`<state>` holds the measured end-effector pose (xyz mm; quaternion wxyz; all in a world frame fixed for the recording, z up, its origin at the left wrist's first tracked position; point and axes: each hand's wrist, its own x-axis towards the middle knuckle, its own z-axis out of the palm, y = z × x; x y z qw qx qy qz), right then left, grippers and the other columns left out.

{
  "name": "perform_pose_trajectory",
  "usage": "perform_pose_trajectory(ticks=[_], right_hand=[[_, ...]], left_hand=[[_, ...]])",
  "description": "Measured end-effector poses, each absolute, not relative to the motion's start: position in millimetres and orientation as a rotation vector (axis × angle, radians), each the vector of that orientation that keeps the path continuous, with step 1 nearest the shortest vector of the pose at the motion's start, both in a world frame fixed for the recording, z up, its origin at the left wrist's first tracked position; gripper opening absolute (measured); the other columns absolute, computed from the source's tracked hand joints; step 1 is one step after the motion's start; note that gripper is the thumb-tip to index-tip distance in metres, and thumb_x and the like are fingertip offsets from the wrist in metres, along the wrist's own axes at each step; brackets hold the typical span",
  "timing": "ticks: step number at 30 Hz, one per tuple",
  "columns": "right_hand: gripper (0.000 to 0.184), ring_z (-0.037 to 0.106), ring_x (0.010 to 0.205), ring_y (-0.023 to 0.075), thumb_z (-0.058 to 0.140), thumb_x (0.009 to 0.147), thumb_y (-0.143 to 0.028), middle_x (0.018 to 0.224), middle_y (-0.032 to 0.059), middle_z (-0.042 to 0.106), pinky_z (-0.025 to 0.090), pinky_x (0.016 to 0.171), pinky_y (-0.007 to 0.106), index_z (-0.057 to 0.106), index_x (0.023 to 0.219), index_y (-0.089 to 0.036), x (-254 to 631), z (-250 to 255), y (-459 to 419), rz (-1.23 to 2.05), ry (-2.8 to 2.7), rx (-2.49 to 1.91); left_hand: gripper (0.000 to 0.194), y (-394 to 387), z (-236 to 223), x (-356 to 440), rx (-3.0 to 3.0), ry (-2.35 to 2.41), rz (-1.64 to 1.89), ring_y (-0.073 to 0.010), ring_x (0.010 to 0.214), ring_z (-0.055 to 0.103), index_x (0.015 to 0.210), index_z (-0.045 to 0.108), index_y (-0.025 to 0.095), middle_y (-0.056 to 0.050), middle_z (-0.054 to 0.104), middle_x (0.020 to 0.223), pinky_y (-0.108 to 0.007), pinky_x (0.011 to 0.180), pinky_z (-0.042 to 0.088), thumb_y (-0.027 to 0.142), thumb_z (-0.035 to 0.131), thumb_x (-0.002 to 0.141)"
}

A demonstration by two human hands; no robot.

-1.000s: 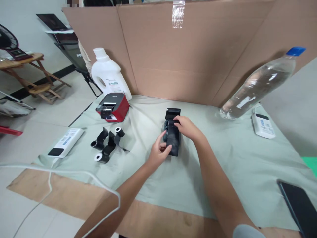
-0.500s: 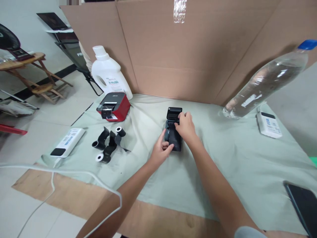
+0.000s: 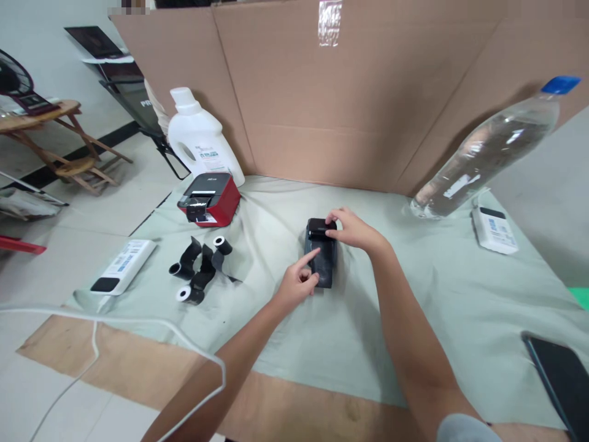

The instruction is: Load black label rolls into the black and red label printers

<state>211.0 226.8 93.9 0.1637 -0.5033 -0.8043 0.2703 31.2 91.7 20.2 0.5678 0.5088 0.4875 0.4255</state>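
A small black handheld printer point(image 3: 313, 244) lies on the cloth in front of me, its lid point(image 3: 318, 228) folded down at the far end. A dark strip of paper point(image 3: 324, 270) runs from under the lid towards me, over the body. My left hand point(image 3: 298, 279) grips the near left side, index finger stretched onto the strip, thumb at its left edge, other fingers curled. At the lid's right end, my right hand point(image 3: 352, 228) holds on with thumb and fingertips. The inside of the printer is hidden.
Several black paper rolls point(image 3: 189, 294) lie left, below a red-and-black printer point(image 3: 225, 205). Behind stand a white jug point(image 3: 202, 135) and a cardboard panel point(image 3: 322, 92). A water bottle point(image 3: 488, 159) leans right. White devices point(image 3: 124, 264), a phone point(image 3: 559, 374) and a white cable point(image 3: 161, 320) edge the workspace.
The printer's lid was raised and has swung down over the strip. My right hand has moved from the strip onto the lid; my left index finger has stretched onto the strip.
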Motion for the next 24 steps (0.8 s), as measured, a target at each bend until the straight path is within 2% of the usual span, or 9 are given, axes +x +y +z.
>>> perform_pose_trajectory(ticks=[2, 7, 13, 18, 22, 24], right_hand=[[0.023, 0.050, 0.115, 0.0305, 0.068, 0.084, -0.028, 0.110, 0.0104, 0.055, 0.044, 0.101, 0.042, 0.066, 0.106, -0.022, 207, 100, 218, 0.700, -2.361, -1.496], [0.044, 0.045, 0.119, 0.0372, 0.065, 0.091, -0.039, 0.119, 0.0169, 0.052, 0.043, 0.102, 0.049, 0.062, 0.129, -0.018, 186, 100, 208, 0.503, -2.280, -1.658], [0.039, 0.045, 0.120, 0.0389, 0.064, 0.091, -0.043, 0.122, 0.0184, 0.051, 0.041, 0.105, 0.053, 0.067, 0.121, -0.018, 179, 89, 215, 0.496, -2.338, -1.731], [0.052, 0.050, 0.116, 0.0353, 0.076, 0.081, -0.050, 0.124, 0.0129, 0.047, 0.044, 0.102, 0.052, 0.060, 0.124, -0.026, 189, 69, 228, 0.688, -2.209, -1.879], [0.052, 0.056, 0.110, 0.0290, 0.072, 0.084, -0.049, 0.124, 0.0101, 0.044, 0.047, 0.102, 0.047, 0.056, 0.129, -0.028, 191, 58, 224, 0.767, -2.065, -1.856], [0.054, 0.060, 0.105, 0.0275, 0.070, 0.085, -0.052, 0.124, 0.0106, 0.044, 0.048, 0.100, 0.044, 0.055, 0.131, -0.027, 184, 60, 215, 0.781, -1.999, -1.865]], left_hand=[[0.079, 92, 19, 32, 1.181, 1.135, 1.017, -0.0078, 0.045, 0.047, 0.159, 0.042, 0.014, 0.012, 0.044, 0.049, -0.020, 0.053, 0.039, 0.029, 0.068, 0.085], [0.087, 92, 19, 33, 1.160, 1.097, 1.055, -0.0103, 0.052, 0.056, 0.162, 0.036, 0.016, 0.010, 0.051, 0.054, -0.022, 0.059, 0.043, 0.033, 0.071, 0.084], [0.080, 92, 19, 33, 1.225, 1.073, 1.019, -0.0092, 0.050, 0.051, 0.162, 0.036, 0.017, 0.006, 0.061, 0.059, -0.021, 0.055, 0.041, 0.029, 0.066, 0.089], [0.077, 95, 19, 34, 1.256, 1.075, 1.063, -0.0091, 0.051, 0.054, 0.161, 0.039, 0.018, 0.007, 0.060, 0.058, -0.020, 0.057, 0.043, 0.024, 0.065, 0.088], [0.075, 95, 18, 34, 1.267, 1.058, 1.069, -0.0099, 0.052, 0.055, 0.160, 0.041, 0.018, 0.007, 0.059, 0.057, -0.021, 0.059, 0.044, 0.024, 0.063, 0.088], [0.068, 95, 17, 34, 1.288, 1.055, 1.060, -0.0106, 0.053, 0.057, 0.154, 0.050, 0.016, 0.007, 0.057, 0.056, -0.022, 0.060, 0.044, 0.024, 0.062, 0.088]])
